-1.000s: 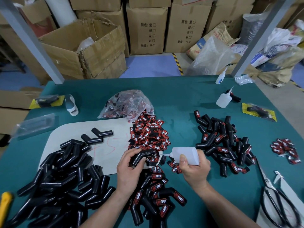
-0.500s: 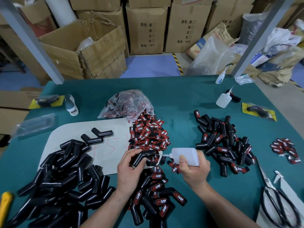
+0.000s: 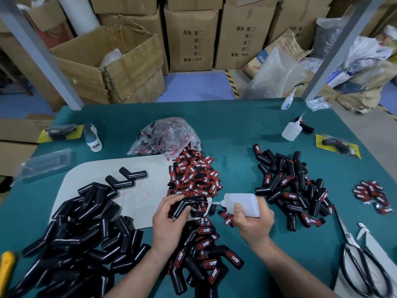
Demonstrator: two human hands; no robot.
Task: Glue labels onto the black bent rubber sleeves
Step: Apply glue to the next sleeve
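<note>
1. Your left grip (image 3: 169, 222) has fingers and thumb curled round one bare sleeve (image 3: 182, 206). It's held just above the surface (image 3: 236, 130), mid-way along the near half, right at the near edge of the label heap (image 3: 193, 179).
2. Your right grip (image 3: 253, 224) is wrapped round the glue bottle (image 3: 242, 204). The bottle's tipped on its side with the nozzle pointing left at the sleeve's upper arm. The tip looks like it's touching the rubber, but I can't tell if any glue is coming out.
3. What's changed in the last second? Honestly, next to nothing. Bottle and sleeve are in the same spot as before, and only your left fingers have shuffled a little on the sleeve.
4. I read that as you being mid-dab rather than between pieces. The glue step on this sleeve is still going and no label is on it yet.
5. Next up, I'd guess, is a label from the heap pressed onto the wet patch. Keep your thumb clear of it.
6. Stock check: the bare pile (image 3: 86, 222) toward the near left corner is big. The done pile (image 3: 204, 254) sits at the near edge between your arms, and a second done pile (image 3: 290, 190) lies toward the right edge. Plenty left to do.
</note>
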